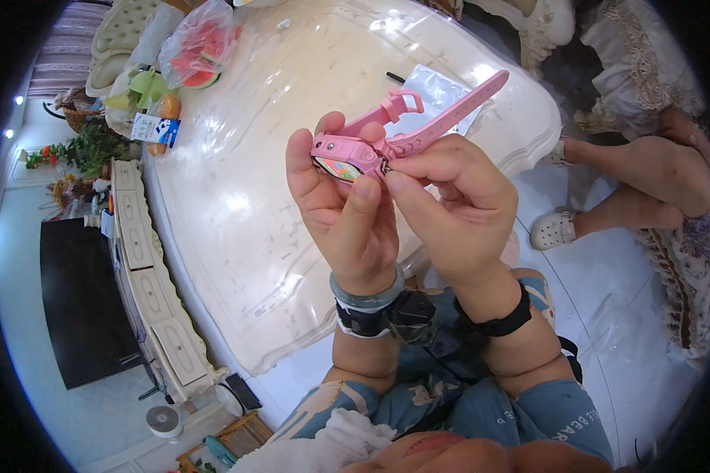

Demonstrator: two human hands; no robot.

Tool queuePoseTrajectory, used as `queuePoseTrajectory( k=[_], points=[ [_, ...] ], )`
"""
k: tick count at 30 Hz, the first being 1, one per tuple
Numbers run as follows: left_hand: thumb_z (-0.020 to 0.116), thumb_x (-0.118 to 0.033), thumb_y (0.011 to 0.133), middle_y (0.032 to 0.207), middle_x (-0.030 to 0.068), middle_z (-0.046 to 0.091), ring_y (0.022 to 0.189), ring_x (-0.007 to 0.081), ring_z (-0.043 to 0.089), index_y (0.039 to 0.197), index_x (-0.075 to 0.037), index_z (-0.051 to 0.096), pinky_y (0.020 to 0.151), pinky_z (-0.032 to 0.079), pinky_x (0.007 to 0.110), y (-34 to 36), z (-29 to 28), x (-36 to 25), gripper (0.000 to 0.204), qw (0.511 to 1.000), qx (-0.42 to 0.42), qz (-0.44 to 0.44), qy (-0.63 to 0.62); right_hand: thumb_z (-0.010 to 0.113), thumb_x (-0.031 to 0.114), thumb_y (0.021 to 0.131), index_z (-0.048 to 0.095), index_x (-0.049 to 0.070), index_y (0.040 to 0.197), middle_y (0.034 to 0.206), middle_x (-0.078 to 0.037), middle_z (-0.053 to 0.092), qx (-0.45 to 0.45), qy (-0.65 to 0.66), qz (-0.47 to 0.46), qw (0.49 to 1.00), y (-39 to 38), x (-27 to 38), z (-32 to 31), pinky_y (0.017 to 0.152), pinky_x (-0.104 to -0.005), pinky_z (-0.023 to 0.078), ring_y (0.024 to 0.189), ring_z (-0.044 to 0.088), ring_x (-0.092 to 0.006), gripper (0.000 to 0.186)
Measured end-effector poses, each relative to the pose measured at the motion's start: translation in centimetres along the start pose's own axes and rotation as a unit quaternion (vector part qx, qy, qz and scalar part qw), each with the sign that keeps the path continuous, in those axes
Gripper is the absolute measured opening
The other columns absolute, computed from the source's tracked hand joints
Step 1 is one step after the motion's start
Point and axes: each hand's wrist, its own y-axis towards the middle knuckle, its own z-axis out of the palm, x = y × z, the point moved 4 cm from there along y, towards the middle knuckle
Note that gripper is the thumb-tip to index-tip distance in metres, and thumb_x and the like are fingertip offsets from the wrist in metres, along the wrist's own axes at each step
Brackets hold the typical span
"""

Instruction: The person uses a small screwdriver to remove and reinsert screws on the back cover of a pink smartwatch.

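A pink smartwatch point(344, 156) with a lit, colourful screen is held up over the table, tilted, its two strap halves spread away from me. My left hand point(343, 213) grips the watch case, thumb along the screen's lower edge and fingers behind. The buckle half of the strap point(371, 118) curves up behind the case. The half with holes point(450, 114) reaches to the upper right. My right hand point(457, 201) is closed in a pinch at the case's right end, where the strap joins. A tiny metal bit shows by those fingertips; its kind is unclear.
Behind the watch, a silvery packet point(438, 91) and a dark stick point(395, 77) lie on the glossy cream table point(244, 189). Cut watermelon in a plastic bag point(201, 51) sits at the far left, near a blue-and-white packet point(155, 128). Another person's legs point(631, 173) are at right.
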Motion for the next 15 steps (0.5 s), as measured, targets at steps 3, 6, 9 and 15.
queuePoseTrajectory(
  k=[3, 6, 9, 15],
  points=[
    [0.06, 0.007, 0.082, 0.137, 0.0163, 0.039, 0.116, 0.0267, 0.054, 0.138, -0.012, 0.034, 0.095, 0.048, 0.038, -0.2, 0.3, -0.1, 0.064, 1.0, -0.004, 0.009, -0.019, 0.07, -0.004, 0.07, 0.067, 0.002, 0.081, 0.081, -0.009, 0.065, 0.022, -0.031, -0.043, 0.998, 0.2, 0.5, -0.3, 0.062, -0.0237, 0.048, 0.068, 0.061, -0.0145, 0.012],
    [0.061, 0.006, 0.082, 0.137, 0.0167, 0.039, 0.115, 0.0267, 0.055, 0.138, -0.013, 0.035, 0.094, 0.049, 0.038, -0.3, 0.5, -0.4, 0.065, 1.0, 0.011, 0.009, -0.024, 0.071, -0.003, 0.069, 0.067, 0.003, 0.08, 0.081, -0.008, 0.063, 0.04, -0.051, -0.071, 0.995, 0.2, 1.3, 0.1, 0.062, -0.0238, 0.048, 0.067, 0.06, -0.0144, 0.013],
    [0.063, 0.005, 0.081, 0.138, 0.0166, 0.038, 0.115, 0.0268, 0.056, 0.137, -0.014, 0.035, 0.095, 0.049, 0.039, -0.3, 0.2, -0.4, 0.066, 0.999, 0.021, 0.015, -0.04, 0.071, -0.004, 0.069, 0.066, 0.003, 0.08, 0.084, -0.008, 0.062, 0.034, -0.025, -0.053, 0.998, -0.2, 1.2, 0.2, 0.062, -0.0237, 0.048, 0.069, 0.06, -0.0138, 0.014],
    [0.064, 0.004, 0.08, 0.139, 0.0143, 0.037, 0.115, 0.0261, 0.055, 0.138, -0.014, 0.035, 0.097, 0.047, 0.04, -0.3, 0.3, -0.7, 0.067, 0.999, 0.01, 0.022, -0.044, 0.067, -0.007, 0.074, 0.065, 0.0, 0.087, 0.098, -0.012, 0.06, 0.039, 0.119, 0.066, 0.99, -0.4, 0.3, 0.6, 0.076, -0.0263, 0.05, 0.087, 0.06, -0.0158, 0.015]
  ],
)
